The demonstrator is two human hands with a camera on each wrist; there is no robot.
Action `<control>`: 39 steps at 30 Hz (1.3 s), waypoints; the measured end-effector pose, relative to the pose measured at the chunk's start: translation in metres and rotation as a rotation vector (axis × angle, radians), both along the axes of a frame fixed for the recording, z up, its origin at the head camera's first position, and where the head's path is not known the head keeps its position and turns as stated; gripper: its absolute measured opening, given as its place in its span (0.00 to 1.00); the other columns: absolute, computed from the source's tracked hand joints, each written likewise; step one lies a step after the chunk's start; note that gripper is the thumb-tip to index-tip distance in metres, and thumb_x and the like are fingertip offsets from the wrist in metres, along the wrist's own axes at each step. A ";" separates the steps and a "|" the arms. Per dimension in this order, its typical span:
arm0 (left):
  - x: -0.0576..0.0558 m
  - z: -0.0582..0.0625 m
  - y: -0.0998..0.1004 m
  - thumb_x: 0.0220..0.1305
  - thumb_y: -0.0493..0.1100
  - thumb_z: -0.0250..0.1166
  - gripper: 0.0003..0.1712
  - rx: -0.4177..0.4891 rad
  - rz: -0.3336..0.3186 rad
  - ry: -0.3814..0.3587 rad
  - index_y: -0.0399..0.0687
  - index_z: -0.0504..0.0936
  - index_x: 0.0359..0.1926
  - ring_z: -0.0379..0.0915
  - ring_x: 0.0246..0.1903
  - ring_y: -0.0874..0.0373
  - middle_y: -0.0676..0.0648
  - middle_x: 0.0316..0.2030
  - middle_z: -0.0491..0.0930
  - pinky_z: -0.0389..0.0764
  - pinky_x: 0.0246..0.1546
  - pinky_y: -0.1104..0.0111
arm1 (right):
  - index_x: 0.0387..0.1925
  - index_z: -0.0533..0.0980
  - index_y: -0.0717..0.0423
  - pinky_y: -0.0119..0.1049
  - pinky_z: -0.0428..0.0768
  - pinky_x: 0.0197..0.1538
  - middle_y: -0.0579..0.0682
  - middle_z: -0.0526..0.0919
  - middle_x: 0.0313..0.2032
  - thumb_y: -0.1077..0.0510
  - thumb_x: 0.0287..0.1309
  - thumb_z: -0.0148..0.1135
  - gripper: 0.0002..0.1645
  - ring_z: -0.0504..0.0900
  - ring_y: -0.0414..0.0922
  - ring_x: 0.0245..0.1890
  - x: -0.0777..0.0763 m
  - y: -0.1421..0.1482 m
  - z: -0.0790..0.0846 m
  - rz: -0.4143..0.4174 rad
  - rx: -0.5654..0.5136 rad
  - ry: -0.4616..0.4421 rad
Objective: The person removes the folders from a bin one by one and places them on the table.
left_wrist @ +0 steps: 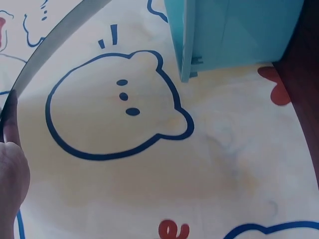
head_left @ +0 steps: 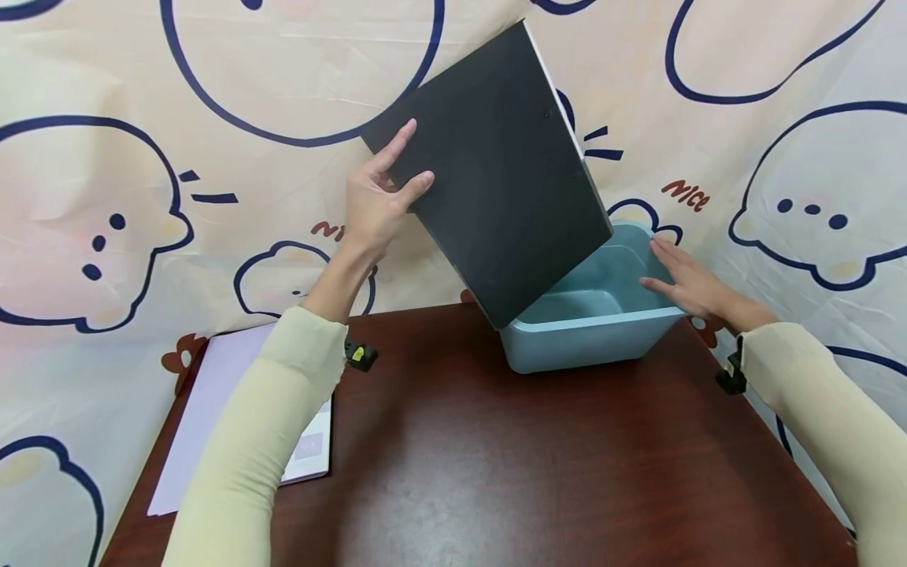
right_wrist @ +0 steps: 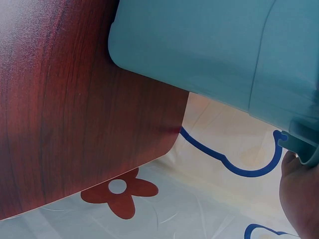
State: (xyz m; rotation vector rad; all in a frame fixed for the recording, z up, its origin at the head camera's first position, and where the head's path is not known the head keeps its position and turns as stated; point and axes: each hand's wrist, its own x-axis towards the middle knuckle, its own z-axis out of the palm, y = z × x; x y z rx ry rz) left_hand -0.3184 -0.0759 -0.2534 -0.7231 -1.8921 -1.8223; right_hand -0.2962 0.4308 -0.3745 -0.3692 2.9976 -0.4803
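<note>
My left hand [head_left: 379, 197] grips the left edge of a flat dark grey folder [head_left: 496, 173], thumb and a finger on its near face. The folder is tilted, and its lower end overlaps the left side of a blue-green plastic bin [head_left: 595, 342]. Whether the two touch I cannot tell. A thin curved edge of the folder [left_wrist: 55, 47] appears in the left wrist view. At the bin's right rim rests my right hand [head_left: 687, 279], fingers fairly straight and thumb over the inside. The right wrist view shows this hand [right_wrist: 301, 191] against the rim's underside.
On the left of the brown table [head_left: 453, 472] lie a pale lilac sheet or folder [head_left: 205, 417] and a white printed booklet [head_left: 312, 445], partly behind my left sleeve. A cartoon-printed cloth [head_left: 283, 189] hangs behind the table and along its sides.
</note>
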 end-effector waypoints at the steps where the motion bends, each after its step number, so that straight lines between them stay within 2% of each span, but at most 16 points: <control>1: 0.001 0.000 -0.003 0.66 0.33 0.74 0.37 -0.005 0.003 -0.006 0.54 0.77 0.74 0.54 0.11 0.60 0.56 0.73 0.74 0.56 0.15 0.73 | 0.84 0.35 0.63 0.77 0.44 0.76 0.66 0.32 0.84 0.38 0.78 0.52 0.56 0.36 0.71 0.82 0.000 0.000 0.000 -0.001 0.002 0.000; 6: 0.003 0.002 -0.016 0.66 0.33 0.74 0.37 -0.040 0.012 -0.009 0.55 0.76 0.74 0.55 0.10 0.60 0.56 0.73 0.74 0.56 0.14 0.74 | 0.84 0.34 0.63 0.76 0.44 0.76 0.66 0.31 0.84 0.39 0.79 0.52 0.56 0.36 0.71 0.82 0.000 -0.001 0.002 -0.003 0.015 -0.009; 12: 0.006 0.006 -0.031 0.65 0.30 0.73 0.38 -0.053 -0.031 0.035 0.51 0.76 0.74 0.55 0.09 0.60 0.51 0.74 0.73 0.56 0.14 0.74 | 0.84 0.34 0.63 0.76 0.44 0.76 0.67 0.32 0.84 0.39 0.79 0.52 0.56 0.37 0.71 0.82 0.000 -0.001 0.002 -0.001 0.022 -0.011; 17: 0.011 0.010 -0.044 0.66 0.30 0.72 0.37 -0.081 -0.032 0.053 0.51 0.76 0.74 0.56 0.09 0.60 0.50 0.75 0.73 0.59 0.14 0.74 | 0.84 0.33 0.62 0.76 0.44 0.76 0.67 0.31 0.84 0.40 0.79 0.52 0.56 0.36 0.71 0.82 0.000 0.000 0.002 0.001 0.016 -0.007; 26: 0.022 0.014 -0.070 0.65 0.29 0.73 0.37 -0.089 -0.032 0.003 0.53 0.77 0.73 0.57 0.08 0.59 0.49 0.76 0.70 0.63 0.15 0.75 | 0.84 0.33 0.63 0.75 0.43 0.76 0.67 0.31 0.83 0.40 0.79 0.52 0.56 0.36 0.71 0.82 0.001 -0.001 0.003 0.006 0.011 -0.012; 27: 0.023 0.014 -0.072 0.65 0.29 0.73 0.37 -0.082 -0.038 -0.002 0.53 0.77 0.73 0.63 0.11 0.61 0.49 0.76 0.70 0.66 0.17 0.77 | 0.84 0.33 0.63 0.75 0.43 0.77 0.67 0.31 0.83 0.41 0.79 0.52 0.56 0.36 0.71 0.82 0.001 -0.001 0.003 0.007 0.009 -0.013; 28: 0.024 0.014 -0.075 0.65 0.28 0.73 0.38 -0.073 -0.049 -0.009 0.53 0.77 0.73 0.63 0.11 0.61 0.48 0.77 0.69 0.66 0.17 0.77 | 0.84 0.32 0.63 0.76 0.43 0.76 0.67 0.31 0.83 0.41 0.79 0.53 0.56 0.36 0.71 0.82 0.000 -0.001 0.003 0.007 0.005 -0.015; 29: 0.025 0.015 -0.077 0.64 0.28 0.72 0.38 -0.059 -0.062 -0.017 0.52 0.77 0.73 0.70 0.13 0.62 0.48 0.77 0.69 0.67 0.17 0.77 | 0.84 0.32 0.63 0.76 0.43 0.76 0.68 0.31 0.83 0.41 0.79 0.53 0.56 0.36 0.71 0.82 0.000 -0.001 0.003 0.007 0.003 -0.015; 30: 0.026 0.015 -0.080 0.64 0.27 0.72 0.38 -0.043 -0.077 -0.028 0.51 0.77 0.73 0.79 0.21 0.63 0.48 0.77 0.69 0.73 0.21 0.80 | 0.83 0.32 0.64 0.76 0.42 0.76 0.68 0.31 0.83 0.42 0.79 0.53 0.56 0.36 0.71 0.82 -0.001 -0.001 0.004 0.008 0.000 -0.017; 33: 0.029 0.015 -0.087 0.63 0.26 0.72 0.38 -0.017 -0.100 -0.042 0.50 0.77 0.73 0.81 0.21 0.61 0.46 0.78 0.68 0.74 0.20 0.80 | 0.83 0.32 0.64 0.76 0.42 0.76 0.69 0.31 0.83 0.42 0.79 0.53 0.55 0.36 0.72 0.82 -0.001 -0.001 0.004 0.010 -0.004 -0.018; 34: 0.029 0.015 -0.090 0.63 0.26 0.72 0.38 -0.019 -0.093 -0.041 0.50 0.78 0.73 0.76 0.15 0.61 0.46 0.77 0.68 0.71 0.18 0.79 | 0.83 0.32 0.64 0.76 0.43 0.76 0.68 0.31 0.83 0.42 0.79 0.53 0.56 0.36 0.72 0.82 -0.001 0.000 0.004 0.008 -0.003 -0.019; 35: 0.030 0.015 -0.093 0.62 0.26 0.73 0.38 -0.021 -0.084 -0.041 0.50 0.78 0.72 0.75 0.14 0.61 0.45 0.77 0.69 0.73 0.18 0.79 | 0.83 0.32 0.64 0.76 0.43 0.76 0.68 0.31 0.83 0.42 0.79 0.53 0.56 0.36 0.72 0.82 -0.001 0.000 0.004 0.008 0.000 -0.019; 36: 0.031 0.015 -0.096 0.62 0.26 0.73 0.38 -0.029 -0.070 -0.042 0.50 0.78 0.72 0.69 0.11 0.61 0.45 0.77 0.69 0.74 0.20 0.79 | 0.83 0.32 0.64 0.76 0.43 0.76 0.68 0.31 0.83 0.41 0.79 0.53 0.56 0.36 0.72 0.82 0.000 0.000 0.004 0.008 0.001 -0.020; 37: 0.032 0.015 -0.099 0.62 0.26 0.73 0.38 -0.043 -0.049 -0.040 0.51 0.79 0.72 0.59 0.06 0.59 0.45 0.77 0.69 0.69 0.15 0.78 | 0.84 0.32 0.63 0.76 0.43 0.76 0.68 0.31 0.83 0.41 0.79 0.52 0.56 0.36 0.71 0.82 0.000 0.000 0.004 0.007 0.002 -0.022; 39: 0.034 0.014 -0.106 0.62 0.27 0.74 0.38 -0.061 -0.018 -0.040 0.52 0.79 0.71 0.56 0.07 0.59 0.45 0.76 0.70 0.65 0.14 0.78 | 0.84 0.32 0.63 0.76 0.43 0.76 0.67 0.31 0.83 0.40 0.79 0.52 0.56 0.36 0.71 0.82 0.000 0.000 0.004 0.006 -0.001 -0.024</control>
